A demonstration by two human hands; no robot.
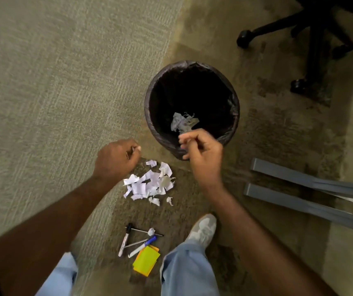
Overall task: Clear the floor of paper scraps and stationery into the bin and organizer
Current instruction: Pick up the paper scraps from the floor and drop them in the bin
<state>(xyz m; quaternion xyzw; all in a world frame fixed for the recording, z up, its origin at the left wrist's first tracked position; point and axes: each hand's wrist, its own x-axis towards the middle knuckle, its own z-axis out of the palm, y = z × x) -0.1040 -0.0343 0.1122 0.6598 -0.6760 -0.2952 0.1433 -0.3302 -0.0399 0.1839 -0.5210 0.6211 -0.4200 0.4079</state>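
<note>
**Operator:** What is the position at the bin?

**Manual:** The right hand (201, 150) is held over the near rim of the bin (149, 116), centre of the frame; its fingers (185, 139) are curled loosely together, and whether a scrap is pinched between them cannot be told, owing to blur; crumpled paper (183, 122) is seen inside the bin. The left hand (117, 161) is closed into a fist just left of the bin; its contents, if any, are hidden.

**Operator:** How should the step be done well?

**Manual:** Release should be made well inside the rim, so that light pieces are not lost to the carpet; the pile of paper scraps (149, 184), lying on the floor just below the bin, is best gathered into a heap and lifted in handfuls; the pens (138, 240) and sticky notes (146, 261), at lower centre beside the shoe (203, 229), are judged to belong in the organizer, which is not in view.

**Operator:** Any legible markings?

**Manual:** None can be read; no brand or label is resolved on the pens, the notes or the bin.
</note>
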